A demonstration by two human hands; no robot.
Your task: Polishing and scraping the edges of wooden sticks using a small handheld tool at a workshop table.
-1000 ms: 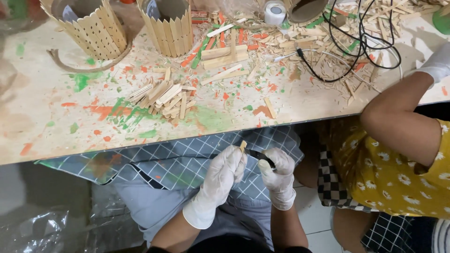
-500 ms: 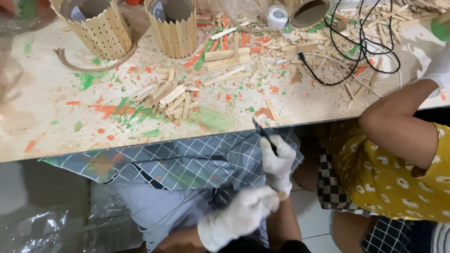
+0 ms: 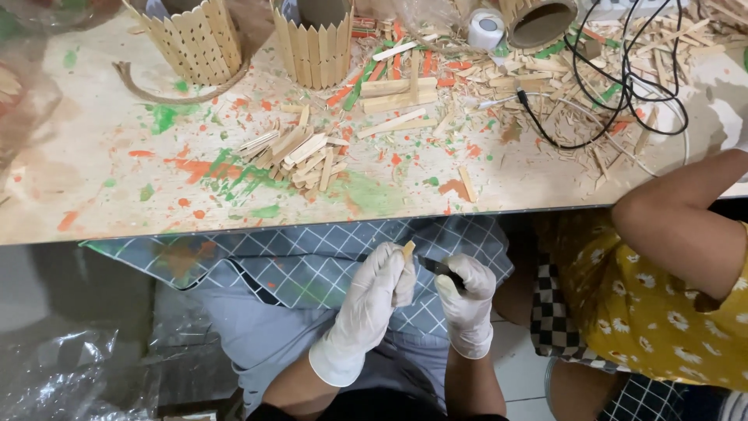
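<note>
Low over the lap, near the table (image 3: 101, 210) edge: left hand (image 3: 372, 300) pinching a small wooden stick (image 3: 407, 249) upright, right hand (image 3: 466, 300) gripping a dark blade (image 3: 436, 267) beside it, probably to trim away from the messy top.

A paint-stained table (image 3: 93, 195) carries a pile of wood sticks (image 3: 300, 156), two stick-clad pots (image 3: 195, 35), a tape roll (image 3: 485, 29) and tangled black cables (image 3: 623, 86). A checked apron (image 3: 312, 257) lies below the table's edge. At the right, another person's arm (image 3: 686, 226) lies over a yellow flowered shirt (image 3: 662, 312).

White gloves on left hand (image 3: 372, 300) and right hand (image 3: 466, 306); grey checked apron (image 3: 312, 261).
</note>
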